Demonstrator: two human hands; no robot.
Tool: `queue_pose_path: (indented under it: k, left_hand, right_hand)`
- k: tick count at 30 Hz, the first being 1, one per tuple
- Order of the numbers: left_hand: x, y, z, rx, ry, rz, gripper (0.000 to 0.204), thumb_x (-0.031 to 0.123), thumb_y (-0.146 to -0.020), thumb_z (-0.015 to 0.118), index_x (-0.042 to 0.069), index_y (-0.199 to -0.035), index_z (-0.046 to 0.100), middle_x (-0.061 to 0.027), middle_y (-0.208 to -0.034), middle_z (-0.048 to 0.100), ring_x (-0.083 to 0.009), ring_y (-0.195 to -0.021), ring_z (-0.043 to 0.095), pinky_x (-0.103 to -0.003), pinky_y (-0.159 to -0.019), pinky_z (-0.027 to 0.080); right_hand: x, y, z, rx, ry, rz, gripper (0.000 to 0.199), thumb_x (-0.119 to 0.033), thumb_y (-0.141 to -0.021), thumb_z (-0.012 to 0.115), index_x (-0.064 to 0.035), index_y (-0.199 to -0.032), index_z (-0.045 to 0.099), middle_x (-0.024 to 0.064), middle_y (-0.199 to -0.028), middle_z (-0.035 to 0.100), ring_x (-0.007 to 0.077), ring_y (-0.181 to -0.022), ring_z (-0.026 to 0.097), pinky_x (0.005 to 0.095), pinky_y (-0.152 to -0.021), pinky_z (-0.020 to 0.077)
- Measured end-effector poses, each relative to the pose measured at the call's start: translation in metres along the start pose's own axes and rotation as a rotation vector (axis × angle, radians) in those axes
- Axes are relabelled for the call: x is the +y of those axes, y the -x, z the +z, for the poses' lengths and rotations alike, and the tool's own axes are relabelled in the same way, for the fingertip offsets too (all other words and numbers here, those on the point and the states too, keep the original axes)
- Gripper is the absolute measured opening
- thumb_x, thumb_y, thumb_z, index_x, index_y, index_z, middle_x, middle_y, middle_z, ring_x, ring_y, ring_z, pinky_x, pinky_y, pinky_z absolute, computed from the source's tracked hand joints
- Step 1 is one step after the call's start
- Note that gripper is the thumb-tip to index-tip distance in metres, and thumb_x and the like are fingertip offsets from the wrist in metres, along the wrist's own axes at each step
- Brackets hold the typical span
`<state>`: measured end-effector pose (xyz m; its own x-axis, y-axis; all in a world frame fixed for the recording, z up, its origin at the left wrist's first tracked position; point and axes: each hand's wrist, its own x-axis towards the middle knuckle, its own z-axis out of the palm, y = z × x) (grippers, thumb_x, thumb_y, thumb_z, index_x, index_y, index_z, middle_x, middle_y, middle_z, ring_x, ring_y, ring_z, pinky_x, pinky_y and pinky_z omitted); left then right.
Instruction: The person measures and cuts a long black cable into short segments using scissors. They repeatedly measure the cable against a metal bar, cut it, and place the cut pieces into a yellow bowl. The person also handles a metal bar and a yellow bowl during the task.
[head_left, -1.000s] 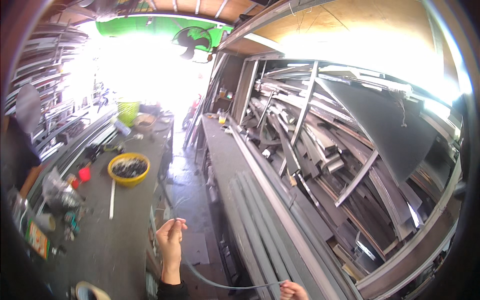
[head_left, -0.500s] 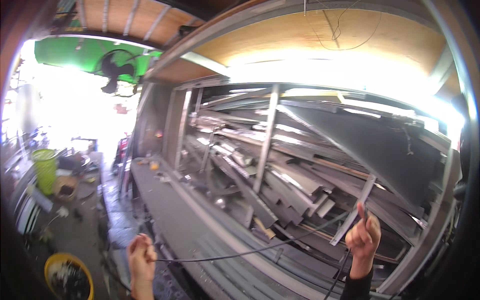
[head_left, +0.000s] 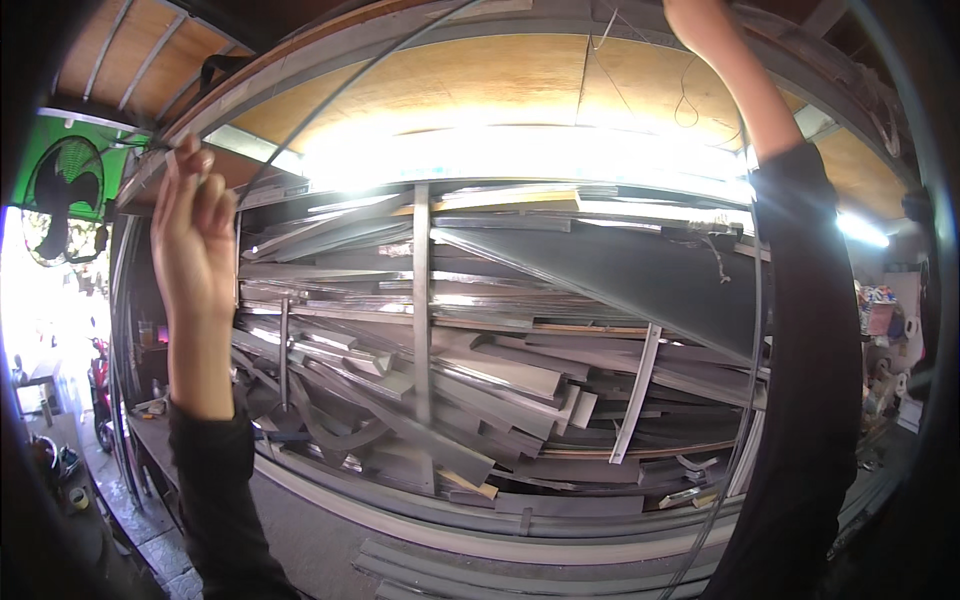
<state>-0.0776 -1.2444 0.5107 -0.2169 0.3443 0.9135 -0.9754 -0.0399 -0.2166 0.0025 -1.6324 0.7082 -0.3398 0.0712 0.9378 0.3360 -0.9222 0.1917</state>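
My left hand (head_left: 197,215) is raised at the left with its fingers curled closed round a thin dark cable (head_left: 345,88). From that hand the cable arcs up and right to the top edge of the picture. My right arm reaches high on the right, and only the base of my right hand (head_left: 697,22) shows at the upper edge. Its fingers lie outside the picture, so what they hold is hidden. Dark strands of cable (head_left: 757,300) hang down beside my right sleeve toward the bottom.
A metal rack (head_left: 422,300) packed with long grey metal profiles stands ahead. Above it runs a wooden shelf panel (head_left: 450,80) with a bright light beneath. A black fan (head_left: 65,195) is at the far left. More profiles (head_left: 440,575) lie along the bottom.
Both hands have risen from low in the picture, the right one up to the top edge. The cable has lifted with them, and the view has turned right.
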Motion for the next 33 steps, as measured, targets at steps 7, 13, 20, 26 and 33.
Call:
queue_pose_path:
  k: [7, 13, 20, 26, 33]
  left_hand:
    - [-0.074, 0.038, 0.0, 0.023, 0.166, -0.31, 0.03, 0.011, -0.097, 0.053, -0.002, -0.124, 0.054, 0.0031, -0.087, 0.047, -0.0045, -0.062, 0.03, -0.02, -0.057, 0.028]
    - [-0.054, 0.171, -0.019, 0.102, 0.3, -0.48, 0.015, 0.01, -0.099, 0.046, 0.0, -0.109, 0.052, 0.0022, -0.076, 0.038, -0.004, -0.057, 0.026, -0.021, -0.048, 0.022]
    - [-0.009, 0.36, 0.032, -0.576, 0.149, -0.961, 0.012, 0.016, -0.086, 0.065, 0.005, -0.08, 0.065, -0.0063, -0.079, 0.062, -0.0173, -0.069, 0.055, -0.029, -0.062, 0.045]
    - [0.022, 0.543, 0.126, -0.73, 0.279, -1.494, 0.009, 0.003, -0.086, 0.059, -0.004, -0.083, 0.065, -0.0104, -0.079, 0.065, -0.0149, -0.071, 0.056, -0.029, -0.062, 0.044]
    - [0.051, 0.685, 0.246, -0.732, 0.346, -1.752, 0.011, 0.004, -0.088, 0.058, -0.001, -0.089, 0.067, -0.0123, -0.085, 0.067, -0.0176, -0.077, 0.06, -0.03, -0.072, 0.048]
  right_hand:
    - [0.006, -0.015, 0.042, -0.121, 0.015, -0.051, 0.043, -0.004, -0.093, 0.039, -0.0171, -0.13, 0.057, 0.0202, -0.123, 0.057, 0.0355, -0.108, 0.059, 0.0402, -0.089, 0.0486]
    - [0.032, 0.058, 0.005, -0.343, -0.698, -0.045, 0.02, -0.022, -0.095, 0.056, -0.0037, -0.095, 0.065, -0.0017, -0.061, 0.052, 0.0075, -0.048, 0.045, 0.0246, -0.042, 0.0345]
    - [0.121, 0.189, -0.124, -0.619, -0.869, 0.539, 0.041, -0.017, -0.098, 0.05, -0.0028, -0.137, 0.046, -0.0064, -0.065, 0.035, 0.0021, -0.054, 0.029, 0.0179, -0.046, 0.0245]
    - [0.276, 0.231, -0.229, -0.632, -0.786, 0.768, 0.03, -0.023, -0.097, 0.054, -0.0014, -0.118, 0.056, -0.0084, -0.064, 0.035, 0.0015, -0.052, 0.028, 0.0175, -0.046, 0.0225]
    - [0.456, 0.206, -0.302, -0.633, -0.501, 0.789, 0.022, -0.024, -0.096, 0.057, -0.0041, -0.103, 0.062, -0.0092, -0.065, 0.042, 0.0007, -0.052, 0.033, 0.0171, -0.046, 0.0245]
